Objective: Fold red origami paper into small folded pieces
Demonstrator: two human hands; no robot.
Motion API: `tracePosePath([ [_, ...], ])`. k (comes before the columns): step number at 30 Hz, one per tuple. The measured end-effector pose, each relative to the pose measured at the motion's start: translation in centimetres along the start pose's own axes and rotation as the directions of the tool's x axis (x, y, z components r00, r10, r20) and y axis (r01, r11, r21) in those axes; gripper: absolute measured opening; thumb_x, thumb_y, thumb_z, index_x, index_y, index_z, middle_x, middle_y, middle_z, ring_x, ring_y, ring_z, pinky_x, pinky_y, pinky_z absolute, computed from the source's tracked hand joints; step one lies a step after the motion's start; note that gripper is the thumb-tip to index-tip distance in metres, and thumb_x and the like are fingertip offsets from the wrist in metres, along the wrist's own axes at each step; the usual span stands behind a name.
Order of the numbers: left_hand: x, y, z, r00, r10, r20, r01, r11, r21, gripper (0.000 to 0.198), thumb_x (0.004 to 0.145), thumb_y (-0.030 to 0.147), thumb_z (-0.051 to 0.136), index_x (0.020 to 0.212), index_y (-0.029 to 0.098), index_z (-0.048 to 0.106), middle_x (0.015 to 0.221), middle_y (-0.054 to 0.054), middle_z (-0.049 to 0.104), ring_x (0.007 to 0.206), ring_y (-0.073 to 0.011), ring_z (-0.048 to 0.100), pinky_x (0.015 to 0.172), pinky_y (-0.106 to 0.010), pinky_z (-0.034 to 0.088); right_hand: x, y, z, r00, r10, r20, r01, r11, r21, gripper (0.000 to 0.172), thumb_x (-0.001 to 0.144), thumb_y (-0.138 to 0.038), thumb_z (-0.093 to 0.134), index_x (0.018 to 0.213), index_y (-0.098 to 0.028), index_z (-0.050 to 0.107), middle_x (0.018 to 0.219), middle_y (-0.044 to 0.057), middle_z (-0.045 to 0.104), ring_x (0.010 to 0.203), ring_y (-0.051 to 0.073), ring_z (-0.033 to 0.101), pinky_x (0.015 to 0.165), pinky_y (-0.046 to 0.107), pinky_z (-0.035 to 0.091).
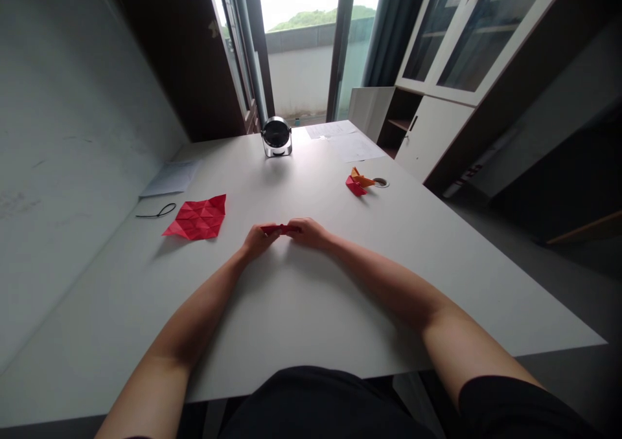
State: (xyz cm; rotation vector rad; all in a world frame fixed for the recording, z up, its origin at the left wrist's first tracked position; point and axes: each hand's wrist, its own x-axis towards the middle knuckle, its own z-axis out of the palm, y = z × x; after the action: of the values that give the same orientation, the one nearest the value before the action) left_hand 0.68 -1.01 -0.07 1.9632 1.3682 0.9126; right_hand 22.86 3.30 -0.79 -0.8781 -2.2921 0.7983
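Observation:
My left hand (256, 240) and my right hand (309, 232) meet at the middle of the white table (301, 296). Both are closed on a small folded red paper (280, 229), each pinching one end of it just above the tabletop. Most of the paper is hidden by my fingers. To the left lies a creased, unfolded red paper sheet (197, 218), flat on the table.
A small round desk fan (276, 136) stands at the far middle. Folded red and orange paper pieces (358, 182) lie at the right beside a cable hole (380, 182). White sheets (347, 142) lie at the back, another paper (171, 178) and a black tie (156, 212) at the left.

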Motion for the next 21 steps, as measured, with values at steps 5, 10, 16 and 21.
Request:
tracePosePath([
  [5,0.09,-0.09,-0.08,0.998,0.011,-0.062,-0.006,0.997,0.075,0.030,0.086,0.040,0.057,0.075,0.016,0.072,0.058,0.000,0.059,0.055,-0.0125,0.047,0.054,-0.024,0.035,0.01,-0.27,-0.22,0.999,0.036,0.021,-0.035,0.999,-0.041,0.022,0.087,-0.037,0.058,0.078,-0.017,0.062,0.071,-0.001,0.057,0.065,0.010,0.043,0.062,0.023,0.030],
  [10,0.31,-0.54,0.03,0.998,-0.031,-0.052,0.032,0.999,0.029,0.032,0.086,0.042,0.057,0.073,0.017,0.071,0.057,0.001,0.058,0.055,-0.0128,0.049,0.055,-0.025,0.036,0.18,0.11,-0.05,0.999,0.033,0.027,-0.032,0.998,-0.054,0.023,0.086,-0.039,0.057,0.078,-0.018,0.060,0.071,-0.001,0.055,0.064,0.010,0.041,0.061,0.023,0.029],
  [16,0.28,-0.70,-0.06,0.998,-0.036,-0.054,0.038,0.998,0.042,0.037,0.087,0.046,0.057,0.068,0.016,0.069,0.056,0.001,0.058,0.053,-0.0119,0.047,0.054,-0.025,0.035,0.10,0.14,-0.06,0.999,0.031,0.034,-0.030,0.999,-0.035,0.023,0.086,-0.040,0.057,0.079,-0.018,0.061,0.072,-0.001,0.056,0.065,0.011,0.041,0.062,0.024,0.028],
  [21,0.18,-0.38,-0.20,0.999,-0.003,-0.050,0.006,0.998,0.065,0.036,0.088,0.043,0.056,0.066,0.016,0.067,0.054,0.001,0.056,0.053,-0.0122,0.046,0.053,-0.025,0.034,0.06,0.05,-0.06,0.999,0.027,0.032,-0.026,0.999,-0.026,0.024,0.086,-0.041,0.058,0.078,-0.018,0.060,0.072,-0.001,0.056,0.065,0.011,0.040,0.062,0.025,0.028],
])
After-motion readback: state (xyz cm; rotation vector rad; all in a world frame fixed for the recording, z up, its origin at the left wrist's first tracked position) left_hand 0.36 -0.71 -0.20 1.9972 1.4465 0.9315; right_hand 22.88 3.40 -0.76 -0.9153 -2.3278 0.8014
